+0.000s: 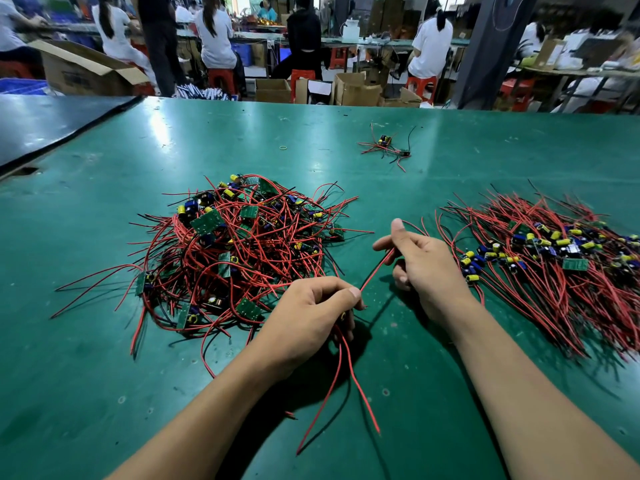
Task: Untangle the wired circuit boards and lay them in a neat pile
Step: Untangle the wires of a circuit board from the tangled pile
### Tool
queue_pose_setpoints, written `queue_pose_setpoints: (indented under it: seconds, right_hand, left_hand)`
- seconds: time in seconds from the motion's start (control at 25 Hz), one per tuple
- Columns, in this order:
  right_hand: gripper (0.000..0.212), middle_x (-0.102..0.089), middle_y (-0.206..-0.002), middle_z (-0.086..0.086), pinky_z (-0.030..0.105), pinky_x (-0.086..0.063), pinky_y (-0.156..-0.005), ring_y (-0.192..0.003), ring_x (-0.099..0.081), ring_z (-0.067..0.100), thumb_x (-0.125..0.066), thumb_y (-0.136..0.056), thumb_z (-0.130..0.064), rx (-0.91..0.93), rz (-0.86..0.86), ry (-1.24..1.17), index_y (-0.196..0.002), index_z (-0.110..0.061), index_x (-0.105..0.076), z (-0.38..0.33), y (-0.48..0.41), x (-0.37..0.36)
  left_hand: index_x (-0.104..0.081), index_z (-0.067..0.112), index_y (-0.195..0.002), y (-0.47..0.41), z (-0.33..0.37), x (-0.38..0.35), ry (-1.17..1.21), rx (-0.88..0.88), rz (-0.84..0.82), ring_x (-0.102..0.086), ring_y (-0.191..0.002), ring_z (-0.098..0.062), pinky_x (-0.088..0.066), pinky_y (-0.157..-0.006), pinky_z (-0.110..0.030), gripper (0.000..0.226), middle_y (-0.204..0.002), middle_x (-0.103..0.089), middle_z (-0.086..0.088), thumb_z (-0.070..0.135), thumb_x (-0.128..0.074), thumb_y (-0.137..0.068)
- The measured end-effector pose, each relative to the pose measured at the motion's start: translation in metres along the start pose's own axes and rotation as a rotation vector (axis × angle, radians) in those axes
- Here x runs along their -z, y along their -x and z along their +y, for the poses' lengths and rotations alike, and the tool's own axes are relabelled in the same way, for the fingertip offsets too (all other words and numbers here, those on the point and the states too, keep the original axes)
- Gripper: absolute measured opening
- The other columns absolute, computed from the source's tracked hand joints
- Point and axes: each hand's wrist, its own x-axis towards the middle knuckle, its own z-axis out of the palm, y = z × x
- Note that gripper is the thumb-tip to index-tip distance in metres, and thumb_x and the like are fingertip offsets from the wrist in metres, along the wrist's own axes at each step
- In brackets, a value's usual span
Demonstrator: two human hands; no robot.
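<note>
The green table (104, 375) carries two heaps. Left of centre lies the tangle (239, 251), a knotted mound of small green boards and red and black wires running every way. At the right edge lies the pile (554, 258), with its boards in a band and their wires combed roughly one way. Both are large, so I judge the work about midway. A small cluster (386, 147) of a few wired boards sits well apart at the far side.

Between the heaps, the hands work one piece just above the table. The left hand (308, 313) is curled round a board (343, 315), mostly hidden in the fist, with only a spot of yellow showing. Its leads (346, 375) trail towards the person. The right hand (426, 265) pinches a red wire (375, 271) that runs taut from the left thumb up into its fingers. The other fingers are loosely bent.

The step in hand looks like straightening one freed board's wire. Next, the wire wants drawing straight and the leads gathering alongside. Then the board goes right onto the pile, set the same way as the rest, with nothing snagging the tangle.

A small band (283, 147) lies far off.
</note>
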Motion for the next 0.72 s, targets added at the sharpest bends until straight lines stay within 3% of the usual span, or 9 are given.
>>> queue_pose_setpoints:
  seconds: [0.12, 0.2, 0.24, 0.32, 0.44, 0.6, 0.72]
  right_hand:
    - [0.049, -0.053, -0.059, -0.007, 0.018, -0.022, -0.039, -0.036, -0.032, 0.007, -0.063, -0.086, -0.058, -0.154, -0.087, -0.244, -0.084, -0.011, -0.075, -0.006, 0.001, -0.002]
    - [0.063, -0.054, -0.061, -0.006, 0.019, -0.025, -0.039, -0.037, -0.036, 0.008, -0.07, -0.069, -0.071, -0.121, -0.134, -0.153, -0.089, -0.01, -0.075, -0.007, 0.002, 0.0]
    - [0.065, -0.055, -0.06, -0.006, 0.019, -0.027, -0.039, -0.039, -0.038, 0.009, -0.071, -0.067, -0.072, -0.072, -0.143, -0.035, -0.086, -0.01, -0.074, -0.007, 0.004, 0.001]
    - [0.047, -0.058, -0.057, -0.008, 0.019, -0.033, -0.043, -0.043, -0.044, 0.007, -0.075, -0.076, -0.058, 0.046, -0.182, 0.234, -0.078, -0.011, -0.073, -0.006, 0.01, -0.002]
    - [0.02, -0.069, -0.064, 0.002, 0.024, -0.044, -0.059, -0.058, -0.052, 0.006, -0.084, -0.079, -0.029, 0.19, -0.306, 0.267, -0.073, -0.014, -0.073, -0.004, 0.021, -0.021]
    - [0.025, -0.052, -0.054, -0.007, 0.024, -0.035, -0.05, -0.051, -0.04, 0.002, -0.083, -0.073, -0.036, 0.531, -0.371, 0.405, -0.067, -0.024, -0.062, -0.004, 0.036, -0.04]
    - [0.036, -0.055, -0.058, -0.009, 0.026, -0.037, -0.048, -0.05, -0.042, 0.007, -0.081, -0.077, -0.049, 0.601, -0.307, 0.386, -0.07, -0.023, -0.058, -0.006, 0.039, -0.043]
  left_hand:
    - [-0.068, 0.0, -0.08, 0.001, 0.001, -0.001, 0.125, 0.026, 0.07, -0.062, -0.053, -0.023, -0.048, -0.054, -0.026, 0.023, -0.063, -0.067, -0.011, 0.014, -0.058, -0.096]
    - [-0.067, 0.0, -0.083, 0.0, 0.004, -0.001, 0.244, 0.03, 0.171, -0.067, -0.056, -0.025, -0.054, -0.054, -0.028, 0.021, -0.07, -0.071, -0.015, 0.013, -0.058, -0.096]
    - [-0.067, 0.001, -0.085, -0.001, 0.007, 0.0, 0.314, 0.021, 0.214, -0.069, -0.06, -0.027, -0.055, -0.054, -0.028, 0.019, -0.074, -0.072, -0.017, 0.013, -0.057, -0.096]
    - [-0.066, 0.006, -0.085, -0.003, 0.012, 0.002, 0.39, -0.029, 0.283, -0.071, -0.068, -0.03, -0.056, -0.056, -0.027, 0.017, -0.08, -0.073, -0.018, 0.015, -0.056, -0.097]
    - [-0.064, 0.012, -0.086, -0.004, 0.019, 0.003, 0.43, -0.076, 0.35, -0.071, -0.074, -0.022, -0.055, -0.059, -0.025, 0.016, -0.088, -0.075, -0.014, 0.02, -0.056, -0.097]
    - [-0.066, 0.017, -0.087, -0.006, 0.022, 0.008, 0.572, 0.024, 0.418, -0.066, -0.067, -0.025, -0.058, -0.064, -0.039, 0.017, -0.099, -0.075, -0.009, 0.03, -0.058, -0.095]
    - [-0.066, 0.01, -0.098, -0.006, 0.02, 0.008, 0.593, 0.072, 0.435, -0.065, -0.068, -0.024, -0.055, -0.059, -0.033, 0.027, -0.099, -0.075, -0.009, 0.035, -0.059, -0.093]
